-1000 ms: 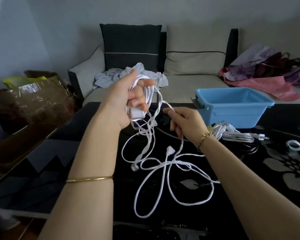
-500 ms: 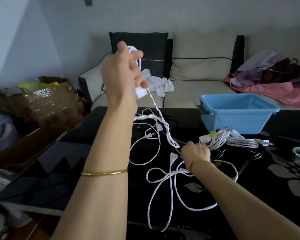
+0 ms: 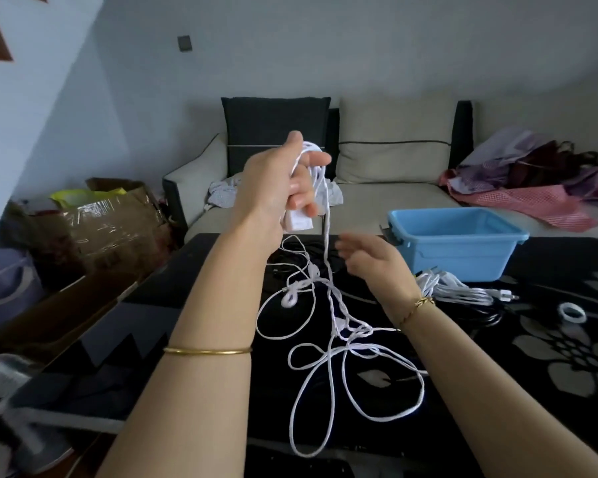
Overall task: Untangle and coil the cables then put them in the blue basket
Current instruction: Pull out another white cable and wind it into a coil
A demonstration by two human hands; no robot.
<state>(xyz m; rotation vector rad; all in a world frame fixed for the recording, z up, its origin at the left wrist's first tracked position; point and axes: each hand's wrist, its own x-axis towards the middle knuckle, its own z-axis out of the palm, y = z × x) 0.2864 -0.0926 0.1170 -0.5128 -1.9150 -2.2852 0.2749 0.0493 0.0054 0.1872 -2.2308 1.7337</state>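
While the left hand (image 3: 273, 191) is held up near the middle of the frame, its fingers are curled round a bunch of loops of the white cable (image 3: 359, 331) and a small white plug block (image 3: 299, 220). The thumb points up and the loops go over the fingers. From that hand the cable hangs down in a long string and falls onto the black table (image 3: 567, 267), where it lies in big loose loops with a knot in the middle — lower centre of the frame.

The right hand (image 3: 373, 262) is lower and just to the right of the hanging string. Its fingers are loosely bent and a little apart, and they hold nothing. I cannot tell if a fingertip touches the string.

The blue basket (image 3: 463, 257) sits on the table at the right, behind that hand. Just in front of the basket lies a white cable bundle (image 3: 453, 289), gathered together, beside a black cable (image 3: 487, 317). A small white ring (image 3: 572, 312) lies farther right on the flower pattern. Behind the table is a sofa (image 3: 394, 198) with a dark cushion (image 3: 273, 132) — and at the left a cardboard box (image 3: 118, 219).
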